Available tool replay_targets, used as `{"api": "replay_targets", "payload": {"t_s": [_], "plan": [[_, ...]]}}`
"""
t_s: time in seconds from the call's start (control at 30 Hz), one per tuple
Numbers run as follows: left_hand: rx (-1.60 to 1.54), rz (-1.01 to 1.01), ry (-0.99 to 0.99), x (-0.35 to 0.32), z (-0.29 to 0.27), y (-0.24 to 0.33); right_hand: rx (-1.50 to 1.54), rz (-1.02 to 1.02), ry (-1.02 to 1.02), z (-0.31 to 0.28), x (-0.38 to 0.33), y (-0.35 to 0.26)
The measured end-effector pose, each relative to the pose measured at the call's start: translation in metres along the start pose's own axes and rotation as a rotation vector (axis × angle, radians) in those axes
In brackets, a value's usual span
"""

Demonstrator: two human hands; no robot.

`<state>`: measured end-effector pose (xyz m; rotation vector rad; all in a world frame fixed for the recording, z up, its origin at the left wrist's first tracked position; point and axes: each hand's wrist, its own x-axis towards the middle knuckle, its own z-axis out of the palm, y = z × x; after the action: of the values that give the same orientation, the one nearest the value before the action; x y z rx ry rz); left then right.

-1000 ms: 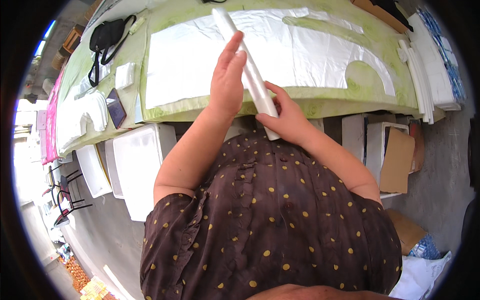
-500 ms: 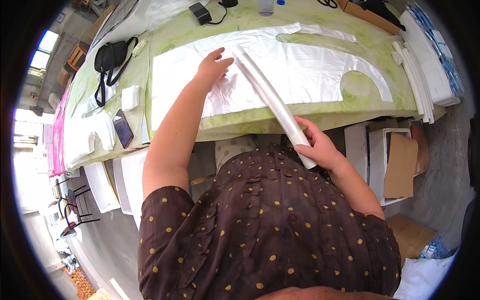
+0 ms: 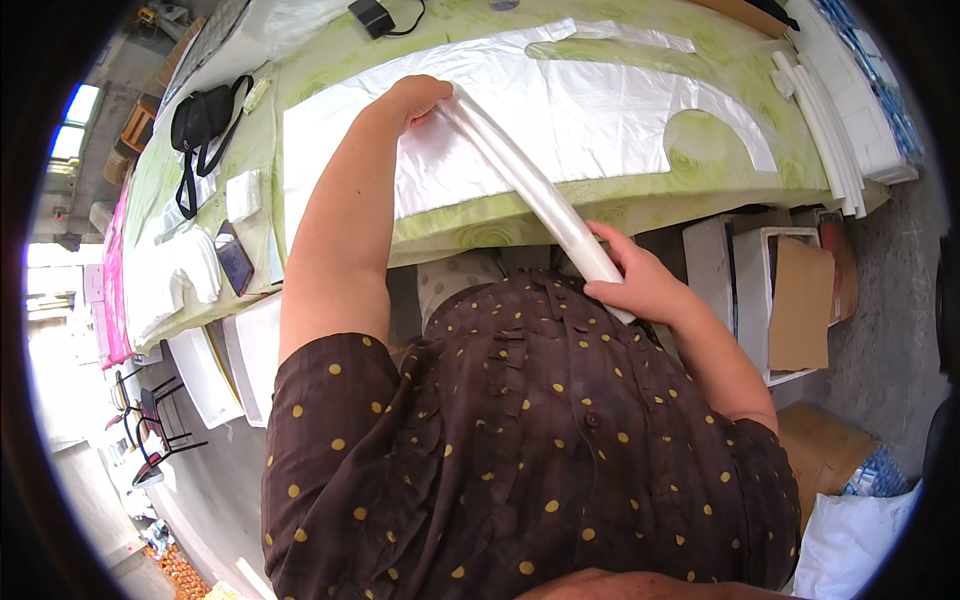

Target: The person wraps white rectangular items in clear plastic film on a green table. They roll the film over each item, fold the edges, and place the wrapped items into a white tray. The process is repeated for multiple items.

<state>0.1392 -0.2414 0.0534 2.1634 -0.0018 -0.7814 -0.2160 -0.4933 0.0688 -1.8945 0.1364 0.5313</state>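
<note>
Head view, looking down past my brown dotted blouse (image 3: 520,450).

My left hand (image 3: 412,100) is in the upper centre of the frame, fingers curled down and closed on the far end of a long, folded strip of translucent white plastic film (image 3: 530,185). My right hand (image 3: 640,283) is right of centre, fingers wrapped around the near end of the same strip, thumb on top. The strip runs diagonally between the 2 hands, from upper centre down toward the right, stretched straight; its far end is over the table, its near end is off the table edge, close to my chest.

Under the strip lies a flat white plastic sheet (image 3: 590,110) with curved cut-outs, spread on a green patterned tablecloth (image 3: 730,185). The strip's far end touches this sheet.

Upper left of frame: a black shoulder bag with strap (image 3: 200,120) and, below it, a dark flat phone (image 3: 234,257). Top centre: a black power adapter with cable (image 3: 372,16). Upper right: a stack of white sheets (image 3: 840,120). Right of frame, below the table: a brown cardboard piece (image 3: 800,300) leaning against white boxes (image 3: 745,270).
</note>
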Motion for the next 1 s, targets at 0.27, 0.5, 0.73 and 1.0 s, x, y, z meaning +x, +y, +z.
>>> {"api": "replay_targets", "payload": {"t_s": [0.27, 0.5, 0.73, 1.0], "plan": [[0.200, 0.052, 0.171, -0.011, 0.017, -0.002, -0.119, 0.271, -0.104, -0.035, -0.106, 0.031], [0.356, 0.166, 0.274, 0.002, 0.023, -0.005, 0.119, 0.439, 0.010, -0.034, -0.188, 0.117], [0.374, 0.883, 0.592, -0.050, 0.050, -0.037, 0.416, 0.456, 0.060, -0.045, -0.195, 0.107], [0.839, 1.154, 0.059, -0.153, 0.122, -0.060, -0.274, 0.000, 0.319, -0.058, -0.070, 0.042]]}}
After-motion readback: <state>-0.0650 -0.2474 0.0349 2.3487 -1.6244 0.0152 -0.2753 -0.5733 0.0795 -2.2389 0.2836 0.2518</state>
